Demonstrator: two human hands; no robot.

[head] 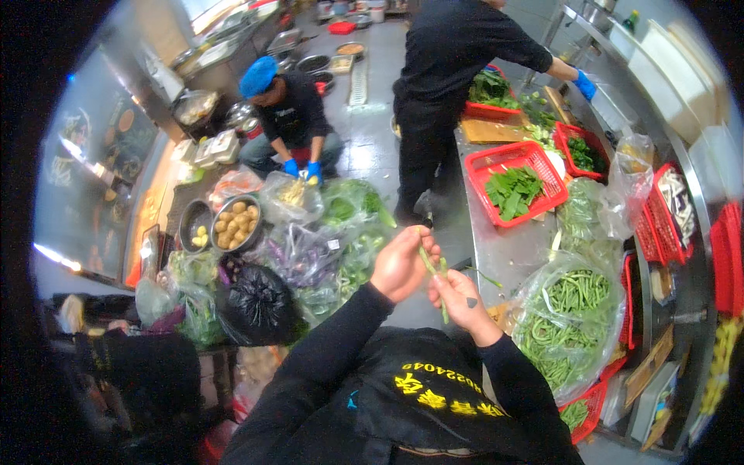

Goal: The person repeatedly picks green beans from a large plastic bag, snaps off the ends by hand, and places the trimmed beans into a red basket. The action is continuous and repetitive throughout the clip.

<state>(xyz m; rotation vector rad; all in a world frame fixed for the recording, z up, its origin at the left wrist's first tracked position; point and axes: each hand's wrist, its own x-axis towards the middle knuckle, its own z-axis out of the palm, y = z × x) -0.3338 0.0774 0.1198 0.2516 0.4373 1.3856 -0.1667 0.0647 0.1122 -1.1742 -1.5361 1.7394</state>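
Green beans (427, 260) are pinched between my two hands, in front of my chest. My left hand (402, 264) has its fingers closed on their upper end. Lower and to the right, my right hand (462, 299) grips bean pieces between thumb and fingers, one piece pointing down and a thin one sticking out to the right. Beside my right forearm, an open clear plastic bag (616, 325) full of green beans (561, 331) lies at the edge of the steel table (511, 256).
A red basket (485, 203) of leafy greens stands on the table. Bagged vegetables (296, 256) and a bowl of potatoes (235, 224) lie at left. One person (293, 116) crouches ahead; another (442, 75) stands by the table. A red basket (593, 407) sits below the bean bag.
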